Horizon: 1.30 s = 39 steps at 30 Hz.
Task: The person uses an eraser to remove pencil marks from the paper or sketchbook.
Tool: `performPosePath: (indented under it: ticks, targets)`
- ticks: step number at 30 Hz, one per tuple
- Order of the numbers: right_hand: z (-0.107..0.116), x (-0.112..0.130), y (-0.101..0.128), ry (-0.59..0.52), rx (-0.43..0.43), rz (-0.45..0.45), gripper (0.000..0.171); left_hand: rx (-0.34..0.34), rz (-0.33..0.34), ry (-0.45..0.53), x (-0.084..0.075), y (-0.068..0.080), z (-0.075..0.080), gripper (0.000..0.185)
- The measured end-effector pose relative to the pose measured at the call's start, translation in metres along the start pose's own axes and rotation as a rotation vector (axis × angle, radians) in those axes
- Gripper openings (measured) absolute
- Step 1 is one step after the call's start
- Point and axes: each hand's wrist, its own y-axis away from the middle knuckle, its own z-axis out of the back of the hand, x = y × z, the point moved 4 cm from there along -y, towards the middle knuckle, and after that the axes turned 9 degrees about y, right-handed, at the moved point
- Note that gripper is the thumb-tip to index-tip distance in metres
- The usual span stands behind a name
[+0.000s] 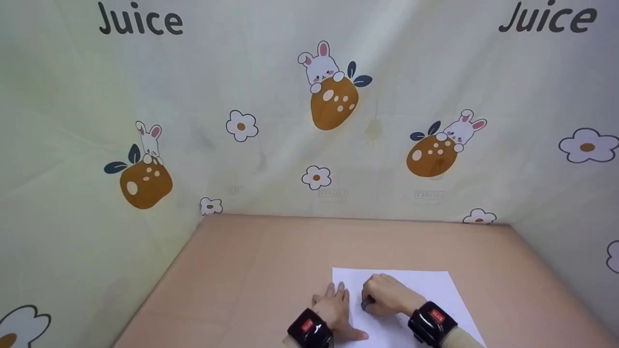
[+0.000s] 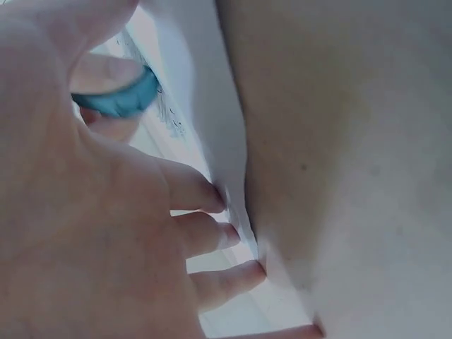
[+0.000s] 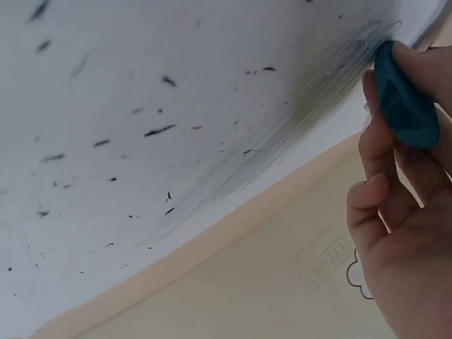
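Observation:
A white sheet of paper (image 1: 425, 285) lies on the tan table near its front edge. My left hand (image 1: 333, 302) lies flat with straight fingers on the sheet's left edge, pressing it down; the fingertips (image 2: 212, 201) reach the paper's edge (image 2: 226, 141). My right hand (image 1: 387, 295) pinches a teal eraser (image 3: 402, 99) against the paper (image 3: 176, 85), next to a grey smudged pencil patch (image 3: 296, 134). Dark eraser crumbs (image 3: 159, 131) are scattered over the sheet. The eraser (image 2: 120, 99) also shows past my left palm.
The tan table (image 1: 251, 270) is walled on three sides by a pale cloth (image 1: 309, 145) printed with rabbits, flowers and the word Juice. Bare tabletop lies left of and behind the paper. Black bands sit on both wrists (image 1: 309, 328).

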Motion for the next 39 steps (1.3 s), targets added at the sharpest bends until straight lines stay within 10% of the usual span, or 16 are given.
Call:
performPosePath:
  ticks: [7,16,23,32,39]
  targets:
    - [-0.011,-0.013,-0.004,0.1,-0.044,-0.196,0.011,0.019,0.008,0.008,0.001,-0.002,-0.004,0.106]
    - [-0.002,0.005,-0.001,-0.014,0.178,-0.058,0.011,0.021,0.01,0.015,0.001,0.0,-0.007,0.106]
    - [-0.007,-0.016,-0.006,0.066,0.041,-0.183,0.011,0.03,0.025,0.003,0.001,-0.003,-0.005,0.107]
    - [-0.002,0.008,-0.005,0.039,0.183,-0.069,0.012,0.017,0.018,0.027,0.0,-0.001,-0.004,0.108]
    - [-0.01,-0.001,-0.008,0.101,0.024,-0.168,0.013,0.021,0.028,0.031,0.001,-0.002,-0.006,0.106]
